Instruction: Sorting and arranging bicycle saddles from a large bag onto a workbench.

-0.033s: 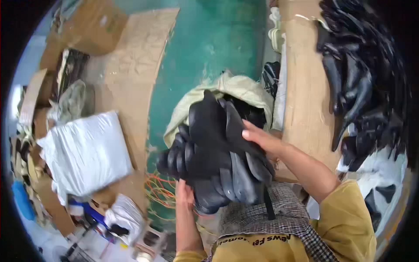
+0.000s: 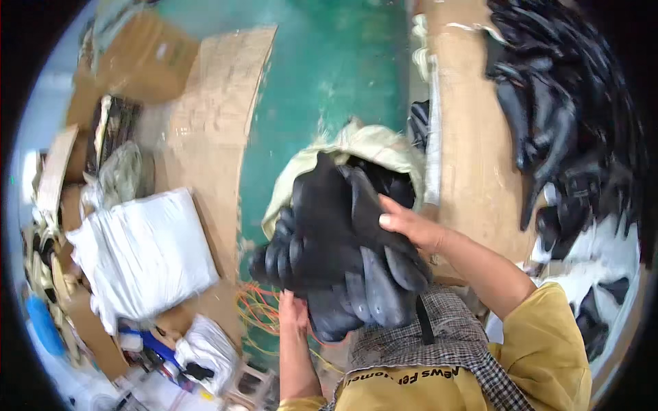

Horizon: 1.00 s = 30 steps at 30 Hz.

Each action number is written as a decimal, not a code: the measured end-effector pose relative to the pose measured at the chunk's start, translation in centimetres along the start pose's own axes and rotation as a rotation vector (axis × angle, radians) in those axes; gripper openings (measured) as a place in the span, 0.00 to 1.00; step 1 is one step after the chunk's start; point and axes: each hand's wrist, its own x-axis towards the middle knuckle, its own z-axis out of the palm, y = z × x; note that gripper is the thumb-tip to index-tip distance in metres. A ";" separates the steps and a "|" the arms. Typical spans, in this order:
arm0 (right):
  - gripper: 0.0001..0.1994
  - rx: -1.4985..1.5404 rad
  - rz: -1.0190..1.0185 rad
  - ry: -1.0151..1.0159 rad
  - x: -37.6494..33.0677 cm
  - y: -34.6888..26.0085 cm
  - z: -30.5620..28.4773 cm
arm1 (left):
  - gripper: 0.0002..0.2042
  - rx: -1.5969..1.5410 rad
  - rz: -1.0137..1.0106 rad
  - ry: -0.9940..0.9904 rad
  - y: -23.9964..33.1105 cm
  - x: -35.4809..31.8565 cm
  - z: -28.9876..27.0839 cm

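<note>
A thick bundle of black gloves (image 2: 325, 219), with rounded, slightly shiny finger tips, is held in front of my body. My right hand (image 2: 411, 222) grips its right side, thumb on top and the other fingers mostly hidden beneath. From below, my left hand (image 2: 293, 312) supports the bundle's lower left edge; its fingers are largely covered by the gloves. Just beyond the bundle stands a pale woven sack (image 2: 384, 140), its mouth open and dark gloves showing inside.
On the right, a cardboard-covered surface (image 2: 473, 137) carries a large pile of black gloves (image 2: 548, 116). To the left lie a white wrapped package (image 2: 147, 250), a cardboard box (image 2: 147, 58) and sheets of cardboard (image 2: 219, 103). Orange and yellow cords (image 2: 257, 308) lie on the green floor (image 2: 329, 61).
The view has shifted a little, so the surroundings sit slightly differently. Both hands keep the same hold on the bundle of gloves.
</note>
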 end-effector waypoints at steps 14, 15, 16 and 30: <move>0.42 0.051 -0.617 0.622 -30.7 8.3 5.7 | 0.27 0.578 -0.166 -0.684 -3.6 -7.6 14.7; 0.43 0.135 -0.635 0.650 -34.6 8.4 7.2 | 0.28 0.650 -0.150 -0.794 -4.8 -7.5 15.3; 0.43 0.216 -0.660 0.680 -37.8 8.9 8.6 | 0.29 0.720 -0.133 -0.913 -5.6 -8.2 16.9; 0.48 -0.010 -1.001 1.957 -67.9 25.0 27.3 | 0.27 1.006 -0.951 -1.394 -35.7 -39.3 36.1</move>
